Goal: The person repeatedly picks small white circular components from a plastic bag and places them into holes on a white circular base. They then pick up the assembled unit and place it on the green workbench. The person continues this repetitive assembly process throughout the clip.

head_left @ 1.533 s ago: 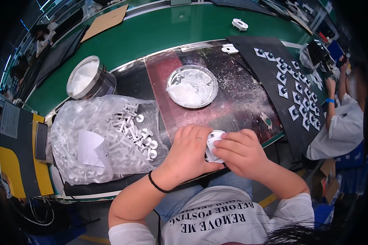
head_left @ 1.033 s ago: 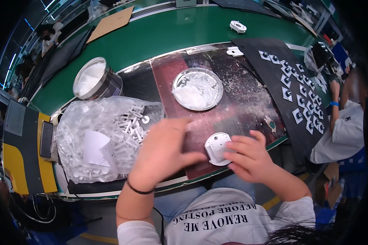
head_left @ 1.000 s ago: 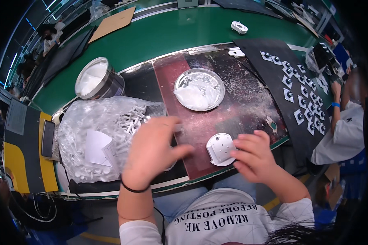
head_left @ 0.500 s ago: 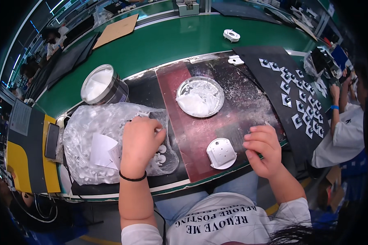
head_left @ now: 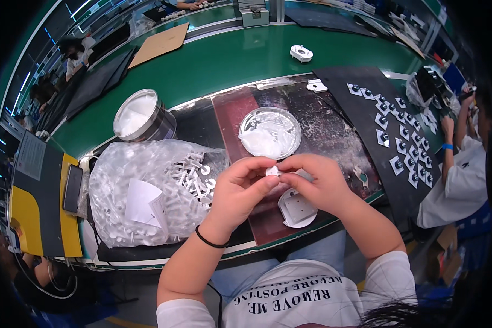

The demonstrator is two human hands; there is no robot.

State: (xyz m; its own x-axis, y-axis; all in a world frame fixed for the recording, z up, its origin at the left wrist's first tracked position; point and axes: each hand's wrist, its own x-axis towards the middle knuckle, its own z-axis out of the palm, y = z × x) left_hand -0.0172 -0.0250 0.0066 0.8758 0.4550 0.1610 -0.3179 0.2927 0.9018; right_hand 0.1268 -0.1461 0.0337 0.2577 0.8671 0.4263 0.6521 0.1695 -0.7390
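Observation:
Over the front of the table, my left hand [head_left: 236, 191] and my right hand [head_left: 317, 185] meet fingertip to fingertip. Both pinch a small white plastic part [head_left: 272, 171]; the fingers cover most of it. Below my right hand lies a white plate with rounded ends and small holes [head_left: 297, 212], partly hidden by that hand. To the left, a clear plastic bag [head_left: 106, 191] gapes open, with several white disc-headed plastic pegs [head_left: 190, 174] showing at its mouth. Just beyond my hands sits a round metal lid [head_left: 296, 131] bearing a white, paste-like mass and clear film.
A metal tin [head_left: 161, 123] with white contents stands behind the bag. A folded paper [head_left: 143, 202] rests on the bag. At right, a black sheet [head_left: 361, 123] carries rows of small white pieces with dark centres. Beyond it, a co-worker [head_left: 459, 175] sits. A white oval part [head_left: 301, 53] lies on the green surface.
My left hand has left the mouth of the bag and moved right, a small white part now in its fingers. My right hand has moved left to meet it and closed.

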